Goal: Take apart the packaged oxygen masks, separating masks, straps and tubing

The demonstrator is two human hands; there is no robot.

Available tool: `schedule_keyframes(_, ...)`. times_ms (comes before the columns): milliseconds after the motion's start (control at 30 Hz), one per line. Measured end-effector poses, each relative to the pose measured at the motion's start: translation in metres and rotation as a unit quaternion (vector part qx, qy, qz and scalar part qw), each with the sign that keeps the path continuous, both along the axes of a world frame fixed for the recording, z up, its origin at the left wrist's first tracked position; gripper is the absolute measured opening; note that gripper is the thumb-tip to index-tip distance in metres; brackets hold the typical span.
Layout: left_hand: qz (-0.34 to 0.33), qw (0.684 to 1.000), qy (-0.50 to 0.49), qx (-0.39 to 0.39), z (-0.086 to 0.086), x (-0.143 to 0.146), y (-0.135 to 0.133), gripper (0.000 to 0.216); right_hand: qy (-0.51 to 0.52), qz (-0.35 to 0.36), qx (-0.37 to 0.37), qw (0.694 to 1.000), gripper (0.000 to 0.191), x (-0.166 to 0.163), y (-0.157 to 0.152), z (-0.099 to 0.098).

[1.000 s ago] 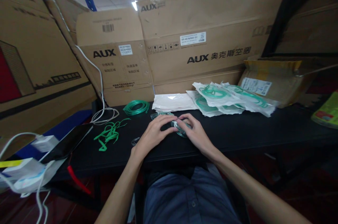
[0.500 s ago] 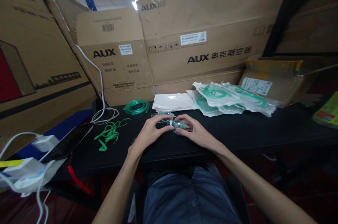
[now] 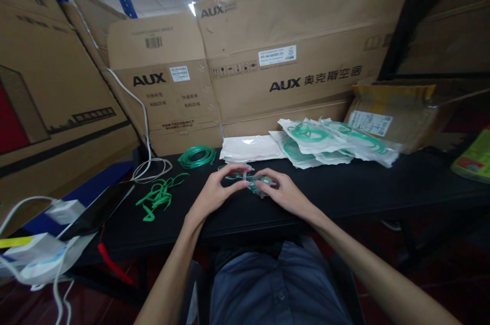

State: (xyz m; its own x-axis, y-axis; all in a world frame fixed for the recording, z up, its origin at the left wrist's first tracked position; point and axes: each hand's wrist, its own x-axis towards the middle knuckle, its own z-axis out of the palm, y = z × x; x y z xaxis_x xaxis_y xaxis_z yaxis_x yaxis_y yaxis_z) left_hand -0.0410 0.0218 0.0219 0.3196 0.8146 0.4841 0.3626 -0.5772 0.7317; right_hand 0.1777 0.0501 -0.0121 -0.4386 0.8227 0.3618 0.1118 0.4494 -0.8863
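In front of me at the desk's middle, my left hand (image 3: 215,188) pinches a small pale clear piece (image 3: 245,175) between thumb and fingers. My right hand (image 3: 284,191) is closed round a clear, green-tinted plastic part (image 3: 257,185), which looks like part of a breathing mask. The two pieces are close together, and I cannot tell whether they are joined. More clear plastic shows just behind my left fingers. To the left lie a coil of green tubing (image 3: 197,157) and a tangle of flat green straps (image 3: 157,197).
Flat white packets (image 3: 250,148) lie behind my hands, beside a pile of clear-fronted packets with green tubing (image 3: 306,144). A cardboard box (image 3: 394,110) stands at right. Large cardboard sheets (image 3: 245,24) wall the black desk (image 3: 344,192). A phone (image 3: 97,210), cables and chargers lie left.
The fingers of both hands have shifted slightly around the plastic pieces, and the pale piece in my left hand now stands more upright. The view has moved a little.
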Motion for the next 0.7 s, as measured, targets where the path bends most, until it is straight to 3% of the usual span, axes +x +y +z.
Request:
schedule_keyframes(133, -0.048, 0.992, -0.099, -0.055, 0.004, -0.006, -0.002, 0.043, -0.007, -0.008, -0.002, 1.0, 0.027, -0.001, -0.001, 0.001)
schedule_keyframes(333, -0.053, 0.985, -0.147, -0.072, 0.01, -0.011, -0.006, 0.041, -0.01, -0.012, -0.006, 1.0, 0.026, -0.002, -0.002, 0.002)
schedule_keyframes(533, 0.035, 0.995, -0.075, -0.05, 0.024, -0.035, -0.022, 0.027, -0.019, -0.021, 0.002, 1.0, 0.024, -0.002, -0.003, 0.002)
schedule_keyframes(700, 0.116, 0.988, 0.098, -0.021, 0.016, -0.07, -0.043, 0.021, -0.02, -0.021, 0.01, 1.0, 0.025, -0.002, -0.002, 0.001)
